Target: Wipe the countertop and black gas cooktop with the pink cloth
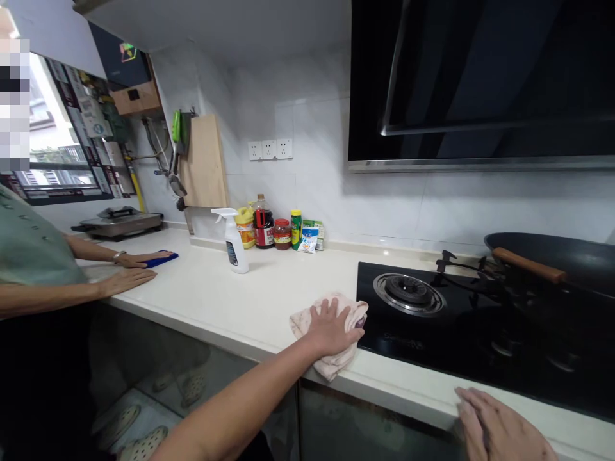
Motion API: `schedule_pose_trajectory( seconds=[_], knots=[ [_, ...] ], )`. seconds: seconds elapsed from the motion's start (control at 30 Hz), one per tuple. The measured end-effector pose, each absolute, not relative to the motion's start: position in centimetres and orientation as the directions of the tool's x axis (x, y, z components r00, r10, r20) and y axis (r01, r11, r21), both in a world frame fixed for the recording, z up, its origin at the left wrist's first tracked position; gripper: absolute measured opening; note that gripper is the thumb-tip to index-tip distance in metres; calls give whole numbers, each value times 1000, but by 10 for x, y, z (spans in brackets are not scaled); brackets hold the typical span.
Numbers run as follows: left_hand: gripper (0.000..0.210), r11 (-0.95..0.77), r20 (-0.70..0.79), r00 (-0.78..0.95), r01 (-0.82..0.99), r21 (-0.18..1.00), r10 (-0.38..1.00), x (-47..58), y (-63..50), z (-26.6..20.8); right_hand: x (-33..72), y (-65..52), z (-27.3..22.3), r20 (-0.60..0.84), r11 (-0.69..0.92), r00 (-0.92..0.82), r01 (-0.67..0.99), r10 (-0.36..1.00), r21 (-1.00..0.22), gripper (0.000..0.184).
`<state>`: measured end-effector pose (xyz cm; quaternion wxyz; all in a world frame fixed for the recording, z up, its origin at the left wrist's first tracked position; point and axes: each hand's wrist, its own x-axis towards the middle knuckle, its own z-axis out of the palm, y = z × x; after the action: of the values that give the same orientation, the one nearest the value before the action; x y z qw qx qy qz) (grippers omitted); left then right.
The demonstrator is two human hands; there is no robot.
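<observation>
My left hand lies flat with fingers spread on a crumpled pale pink cloth, pressing it against the white countertop. The cloth touches the left edge of the black gas stove, and part of it hangs over the counter's front edge. At the lower right, my right hand rests at the counter's front edge with its fingers extended and nothing visible in them. A white spray bottle stands upright on the counter, left of and beyond the cloth.
At the left, another person's hands rest on the counter, one on a blue cloth. Several seasoning containers stand against the wall. A wok with a wooden handle sits on the stove's right side, under a black range hood.
</observation>
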<state>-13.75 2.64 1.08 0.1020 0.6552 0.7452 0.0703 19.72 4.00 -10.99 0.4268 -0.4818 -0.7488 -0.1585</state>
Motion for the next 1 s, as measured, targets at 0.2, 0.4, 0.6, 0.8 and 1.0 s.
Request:
schedule_pose_trajectory(
  seconds=[0.2,0.4,0.6,0.8,1.0],
  knots=[
    [96,131,-27,-128,966,224,991,-137,22,10,131,26,-80,803,677,-349,731,482,-88,30],
    [83,74,33,-82,975,211,996,-140,19,9,112,20,-84,760,692,-413,719,502,-67,27],
    [66,55,79,-72,979,195,994,-142,18,6,110,14,-100,840,643,-309,763,446,-61,33],
    [61,20,85,-36,983,182,996,-158,2,3,110,24,-118,873,634,-322,773,365,20,32],
    [62,80,50,-91,980,182,995,-203,-24,9,112,24,-123,876,634,-309,774,369,6,34]
  ],
)
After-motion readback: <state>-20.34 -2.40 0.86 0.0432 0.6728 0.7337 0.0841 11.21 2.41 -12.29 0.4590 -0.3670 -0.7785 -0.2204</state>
